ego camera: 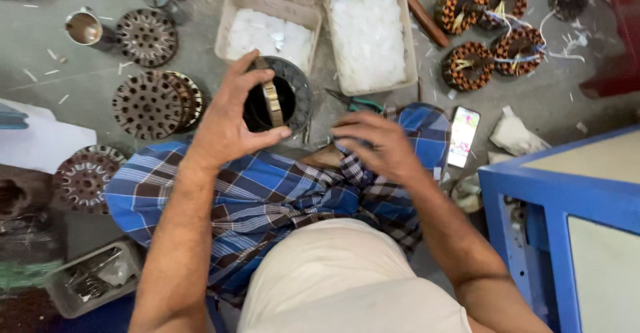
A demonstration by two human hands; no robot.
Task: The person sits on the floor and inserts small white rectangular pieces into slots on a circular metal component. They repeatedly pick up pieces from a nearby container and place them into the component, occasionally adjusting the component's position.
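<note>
My left hand (230, 116) grips a dark ring-shaped stator core (293, 90) by its near rim, with the thumb and fingers around a brass-coloured inner edge. The core is held over my lap, just in front of two white trays. My right hand (377, 146) hovers low over the blue checked cloth (267, 193) on my knee, fingers curled, close to a pair of green-handled scissors (357, 102). I cannot make out anything held in its fingers.
Two trays (230, 13) (411, 46) hold white paper pieces. Bare stator cores (147, 36) (150, 104) (87, 173) lie at left, wound copper stators (490, 36) at top right. A phone (463, 135) lies on the floor, a blue cabinet (553, 206) stands at right, a tool tray (93, 276) at lower left.
</note>
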